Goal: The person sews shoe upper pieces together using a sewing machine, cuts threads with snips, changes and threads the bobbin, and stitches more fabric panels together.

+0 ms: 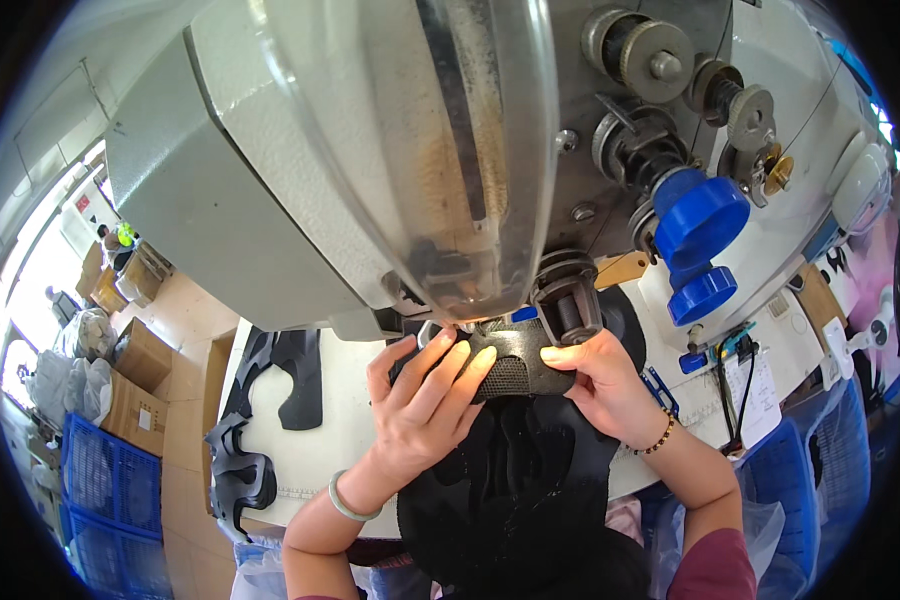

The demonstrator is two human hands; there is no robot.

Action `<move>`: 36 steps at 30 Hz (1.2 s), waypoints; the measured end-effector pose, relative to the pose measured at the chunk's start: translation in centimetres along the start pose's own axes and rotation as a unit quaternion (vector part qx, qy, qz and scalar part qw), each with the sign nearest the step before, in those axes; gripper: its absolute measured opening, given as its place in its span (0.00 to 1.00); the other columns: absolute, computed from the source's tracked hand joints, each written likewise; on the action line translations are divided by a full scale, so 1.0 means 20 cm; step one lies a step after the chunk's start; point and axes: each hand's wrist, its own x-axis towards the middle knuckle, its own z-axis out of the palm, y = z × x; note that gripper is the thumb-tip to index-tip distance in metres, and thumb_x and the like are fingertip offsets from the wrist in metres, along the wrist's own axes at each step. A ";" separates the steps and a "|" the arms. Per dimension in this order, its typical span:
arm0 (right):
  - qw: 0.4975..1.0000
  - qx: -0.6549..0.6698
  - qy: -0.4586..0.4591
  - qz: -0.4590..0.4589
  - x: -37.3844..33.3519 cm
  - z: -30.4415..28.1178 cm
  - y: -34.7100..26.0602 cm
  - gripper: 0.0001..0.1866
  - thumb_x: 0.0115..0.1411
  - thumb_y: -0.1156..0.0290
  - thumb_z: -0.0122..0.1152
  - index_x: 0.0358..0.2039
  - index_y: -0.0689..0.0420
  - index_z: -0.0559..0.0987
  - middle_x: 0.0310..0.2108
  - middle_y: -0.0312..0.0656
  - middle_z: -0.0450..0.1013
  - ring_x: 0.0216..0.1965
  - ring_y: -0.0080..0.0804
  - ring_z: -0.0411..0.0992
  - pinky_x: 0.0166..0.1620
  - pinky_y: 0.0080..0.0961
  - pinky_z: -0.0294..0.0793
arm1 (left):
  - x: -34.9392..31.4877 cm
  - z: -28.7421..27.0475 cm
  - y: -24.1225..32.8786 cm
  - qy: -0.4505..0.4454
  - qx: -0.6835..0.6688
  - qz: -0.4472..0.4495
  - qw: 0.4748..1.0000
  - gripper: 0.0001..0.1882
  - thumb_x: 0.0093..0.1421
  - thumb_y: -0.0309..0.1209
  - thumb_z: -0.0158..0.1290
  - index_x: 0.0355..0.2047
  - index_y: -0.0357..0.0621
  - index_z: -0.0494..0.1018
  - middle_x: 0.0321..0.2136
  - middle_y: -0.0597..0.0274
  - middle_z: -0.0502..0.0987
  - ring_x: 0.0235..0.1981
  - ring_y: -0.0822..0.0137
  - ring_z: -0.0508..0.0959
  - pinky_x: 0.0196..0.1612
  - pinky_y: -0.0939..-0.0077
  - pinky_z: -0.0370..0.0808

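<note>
Under the sewing machine head (460, 270), a black shoe upper piece (550, 379) with a mesh panel sits in bright lamp light. My left hand (420, 405) holds its left side, the fingertips close together on the mesh and the thumb hidden. On the right, my right hand (607, 388) pinches the near edge with its thumb on top; its other fingers are mostly beneath. Both hands are close to the presser area, where the machine hides the needle. Black shoe parts (500, 490) lie below my hands, toward my body.
Cut black shoe pieces (300, 375) lie left on the white table (355, 380). Blue tension knobs (703, 220) jut from the machine at upper right. Blue crates (110, 475) and cardboard boxes (135, 410) stand left on the floor. More blue baskets (785, 480) are at right.
</note>
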 end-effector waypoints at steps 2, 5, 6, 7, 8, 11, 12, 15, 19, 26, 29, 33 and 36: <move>1.000 -0.012 0.014 0.007 -0.01 0.00 0.02 0.07 0.55 0.80 0.53 0.34 0.68 0.75 0.33 0.43 0.75 0.34 0.24 0.75 0.40 0.19 0.75 | -0.02 0.00 -0.02 -0.005 -0.004 -0.006 1.000 0.22 0.37 0.30 0.59 0.38 0.46 0.77 0.38 0.65 0.74 0.45 0.65 0.74 0.49 0.61 0.63; 1.000 -0.008 -0.010 0.001 -0.03 -0.01 0.03 0.10 0.55 0.80 0.53 0.39 0.65 0.72 0.33 0.39 0.73 0.33 0.23 0.74 0.40 0.19 0.75 | -0.02 0.00 -0.02 -0.016 -0.016 -0.018 1.000 0.23 0.37 0.30 0.60 0.39 0.48 0.77 0.39 0.66 0.74 0.47 0.67 0.74 0.52 0.58 0.61; 1.000 -0.025 0.012 -0.002 -0.04 0.03 0.03 0.10 0.55 0.79 0.53 0.39 0.63 0.71 0.31 0.37 0.72 0.30 0.20 0.72 0.36 0.16 0.73 | -0.02 -0.01 -0.02 -0.023 -0.021 -0.026 0.999 0.24 0.37 0.30 0.60 0.40 0.48 0.77 0.39 0.66 0.74 0.47 0.67 0.74 0.52 0.57 0.60; 0.999 -0.042 0.034 -0.006 -0.05 0.06 0.03 0.11 0.55 0.79 0.53 0.40 0.60 0.69 0.30 0.34 0.70 0.27 0.17 0.71 0.32 0.13 0.72 | -0.02 -0.02 -0.02 -0.023 -0.018 -0.026 0.999 0.24 0.37 0.30 0.60 0.40 0.48 0.77 0.39 0.66 0.74 0.47 0.67 0.74 0.52 0.57 0.60; 0.999 -0.041 0.032 -0.006 -0.06 0.08 0.02 0.11 0.55 0.79 0.53 0.40 0.60 0.69 0.30 0.34 0.70 0.27 0.17 0.71 0.32 0.13 0.72 | -0.01 -0.03 -0.01 -0.023 -0.015 -0.032 0.999 0.22 0.37 0.28 0.60 0.38 0.47 0.77 0.38 0.66 0.74 0.45 0.65 0.74 0.54 0.56 0.60; 0.998 -0.035 0.051 0.014 -0.08 0.12 0.02 0.08 0.55 0.78 0.54 0.32 0.53 0.65 0.25 0.28 0.63 0.20 0.09 0.59 0.21 0.08 0.54 | -0.02 -0.03 0.02 -0.023 0.003 -0.044 0.999 0.20 0.37 0.25 0.59 0.36 0.46 0.77 0.37 0.65 0.74 0.43 0.63 0.74 0.56 0.56 0.61; 0.998 -0.034 0.050 0.012 -0.09 0.13 0.04 0.08 0.55 0.78 0.54 0.32 0.53 0.65 0.25 0.28 0.63 0.20 0.09 0.59 0.21 0.08 0.54 | -0.02 -0.03 0.03 -0.021 0.015 -0.048 0.999 0.20 0.37 0.24 0.58 0.36 0.44 0.76 0.38 0.64 0.74 0.44 0.62 0.73 0.56 0.57 0.61; 0.999 -0.026 0.043 -0.022 -0.10 0.13 0.08 0.07 0.58 0.74 0.55 0.33 0.51 0.66 0.26 0.26 0.62 0.21 0.07 0.56 0.20 0.06 0.50 | -0.02 -0.03 0.06 -0.039 -0.004 -0.002 0.999 0.21 0.42 0.24 0.55 0.40 0.37 0.74 0.42 0.59 0.72 0.45 0.61 0.72 0.53 0.62 0.67; 0.995 -0.016 0.064 -0.068 -0.11 0.18 0.15 0.06 0.59 0.75 0.53 0.33 0.51 0.66 0.26 0.28 0.62 0.20 0.08 0.55 0.19 0.07 0.52 | 0.04 -0.04 0.11 -0.072 -0.023 0.019 0.997 0.20 0.46 0.23 0.51 0.42 0.32 0.72 0.41 0.54 0.71 0.45 0.61 0.73 0.51 0.67 0.71; 0.989 0.012 0.088 -0.120 -0.15 0.30 0.27 0.06 0.63 0.72 0.49 0.38 0.53 0.63 0.26 0.33 0.64 0.17 0.13 0.57 0.20 0.09 0.55 | 0.05 -0.05 0.09 -0.047 0.019 0.040 0.998 0.18 0.46 0.24 0.52 0.39 0.32 0.74 0.39 0.56 0.73 0.42 0.62 0.75 0.47 0.70 0.74; 0.998 0.032 0.027 -0.051 -0.24 0.30 0.25 0.13 0.64 0.72 0.46 0.48 0.56 0.59 0.29 0.41 0.67 0.19 0.21 0.66 0.19 0.11 0.62 | 0.03 -0.03 0.03 -0.036 -0.015 0.055 0.998 0.20 0.43 0.23 0.52 0.40 0.34 0.75 0.39 0.58 0.74 0.42 0.63 0.75 0.47 0.71 0.75; 0.982 -0.065 -0.135 0.113 -0.49 0.33 -0.02 0.18 0.61 0.76 0.48 0.51 0.57 0.61 0.37 0.50 0.69 0.28 0.34 0.73 0.28 0.22 0.72 | 0.05 -0.06 -0.01 -0.026 -0.053 0.067 0.996 0.20 0.39 0.22 0.53 0.37 0.37 0.77 0.36 0.61 0.77 0.40 0.65 0.76 0.46 0.72 0.76; 0.766 -0.556 -0.100 -0.306 -0.38 0.23 -0.20 0.12 0.58 0.74 0.55 0.42 0.60 0.69 0.38 0.48 0.68 0.37 0.37 0.70 0.39 0.27 0.69 | 0.04 -0.06 -0.05 -0.024 -0.055 0.059 0.996 0.20 0.38 0.21 0.53 0.36 0.38 0.78 0.35 0.63 0.77 0.39 0.66 0.76 0.45 0.74 0.76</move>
